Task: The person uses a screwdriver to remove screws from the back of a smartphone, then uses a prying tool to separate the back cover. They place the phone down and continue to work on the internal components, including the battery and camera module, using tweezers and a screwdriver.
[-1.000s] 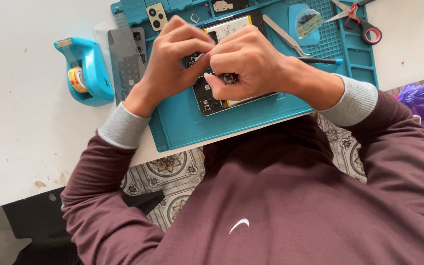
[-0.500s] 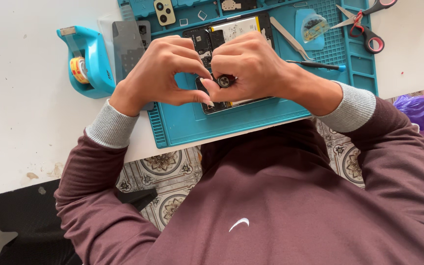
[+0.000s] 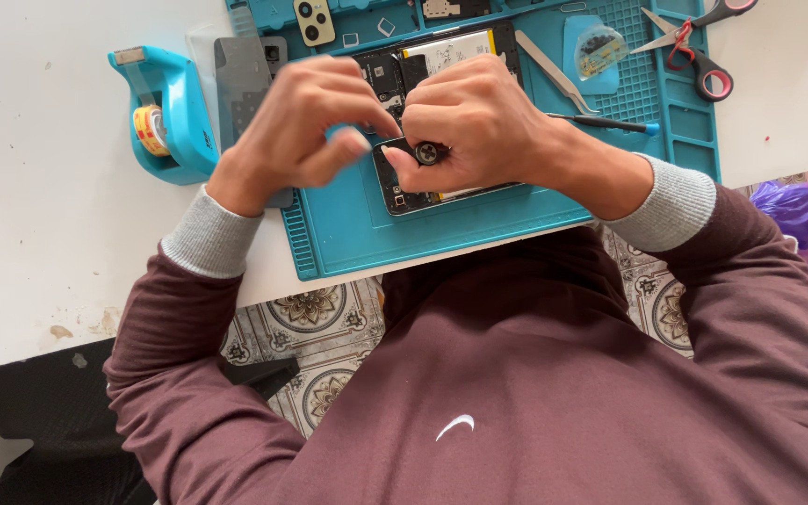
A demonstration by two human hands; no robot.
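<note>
Black and small, the screwdriver's round cap [image 3: 429, 152] sits pinched in the right hand [image 3: 479, 126]; the left hand [image 3: 306, 122] curls beside it, holding nothing I can make out. Both hover over the opened phone [image 3: 441, 56] on the teal mat [image 3: 348, 234]. Thin, fragile phone: best held by its edges.

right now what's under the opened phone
The opened phone lies on a teal work mat, which rests on a white table. Both hands cover the phone's middle, so that part is hidden.

Teal repair mat [image 3: 348, 234]; white table [image 3: 39, 234]; blue tape dispenser [image 3: 175, 122]; maroon sleeves, grey cuffs.
</note>
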